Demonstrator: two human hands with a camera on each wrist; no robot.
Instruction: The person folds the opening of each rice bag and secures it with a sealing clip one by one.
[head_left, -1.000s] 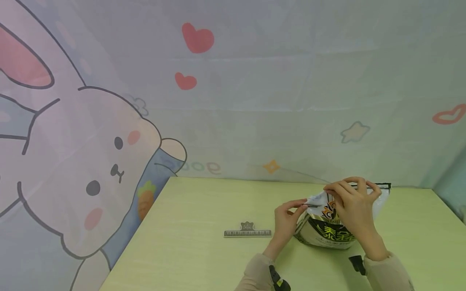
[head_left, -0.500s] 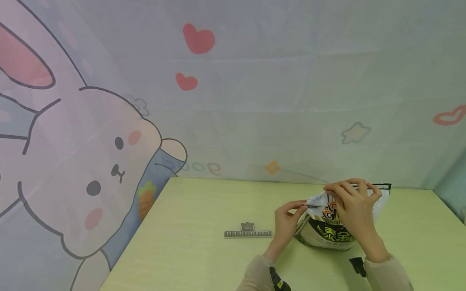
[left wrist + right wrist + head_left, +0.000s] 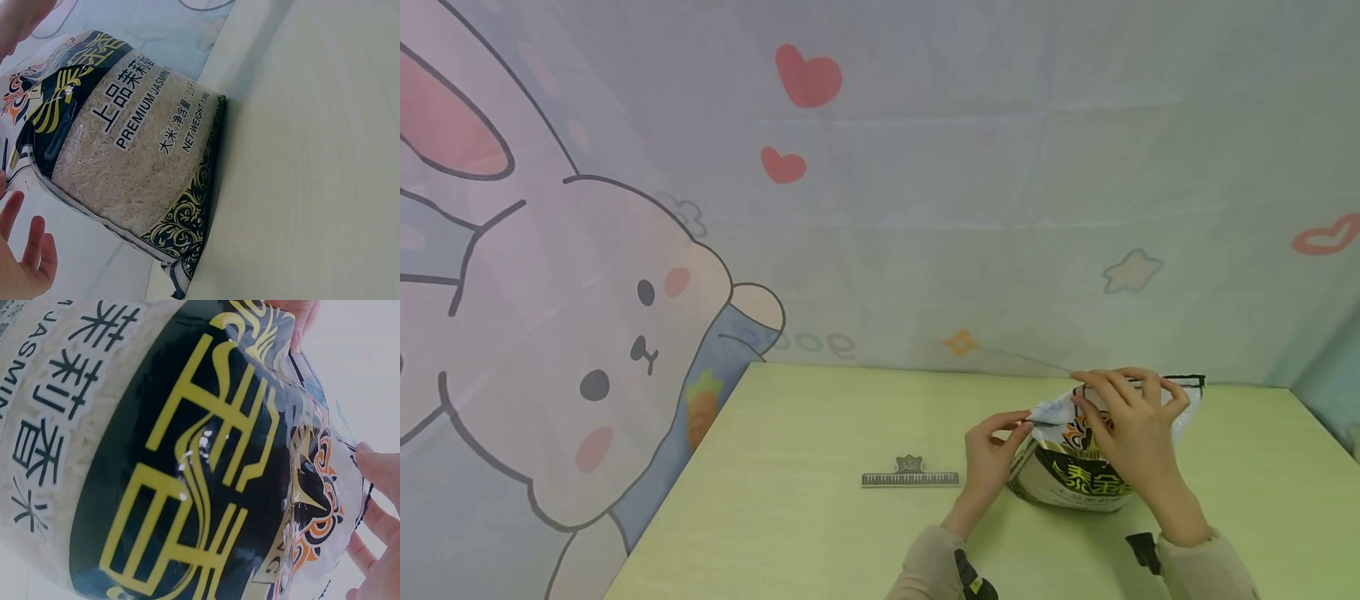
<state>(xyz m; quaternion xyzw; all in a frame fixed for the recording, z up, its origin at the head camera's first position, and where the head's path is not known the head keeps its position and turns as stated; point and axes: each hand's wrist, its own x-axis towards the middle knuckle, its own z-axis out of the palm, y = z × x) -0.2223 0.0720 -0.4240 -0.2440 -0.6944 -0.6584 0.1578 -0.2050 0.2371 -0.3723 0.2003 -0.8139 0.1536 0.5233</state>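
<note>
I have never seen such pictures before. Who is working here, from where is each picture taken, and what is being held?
There is no machine: a person's left hand and right hand do the work. The wide picture comes from a camera worn on the head; the two close ones come from cameras on each wrist. A bag of rice rests on the pale green table. Both hands pinch its upper part, at separate places. Left of the bag lies a grey piano-patterned clip, which neither hand touches.
</note>
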